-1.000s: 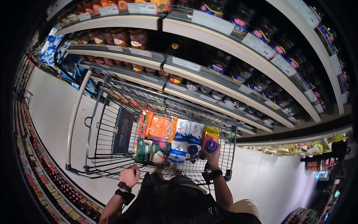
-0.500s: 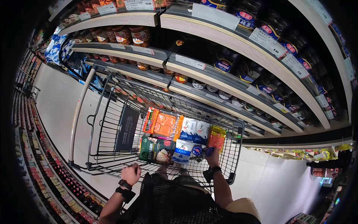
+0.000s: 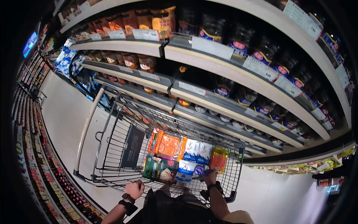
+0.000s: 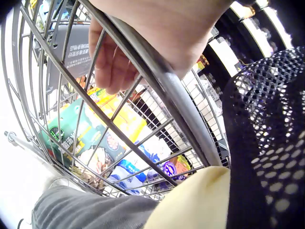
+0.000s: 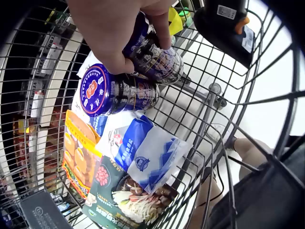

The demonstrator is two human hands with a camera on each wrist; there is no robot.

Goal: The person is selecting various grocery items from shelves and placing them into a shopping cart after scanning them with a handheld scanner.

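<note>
My right hand [image 5: 112,33] grips a dark jar [image 5: 157,59] with a blue lid inside the wire cart, beside a second blue-lidded jar [image 5: 95,90] lying on its side. Next to them are blue-and-white packets [image 5: 143,152], a green packet [image 5: 119,195] and an orange packet [image 5: 78,155]. In the head view the red-yellow packet [image 3: 219,159] lies just beyond my right hand [image 3: 211,178]. My left hand [image 4: 157,28] rests over the cart's near rim [image 4: 178,102], its fingers hanging loosely inside; it holds nothing visible.
Shelves of jars [image 3: 238,46] with price tags run along the cart's far side. The cart handle [image 3: 87,127] is at the left, and another stocked shelf [image 3: 41,153] lines the left edge. Pale floor [image 3: 63,104] shows between shelf and cart.
My right hand has lowered the jar into the cart beside the other jar. The head view has tilted, so the cart appears lower. My left hand stays by the near rim.
</note>
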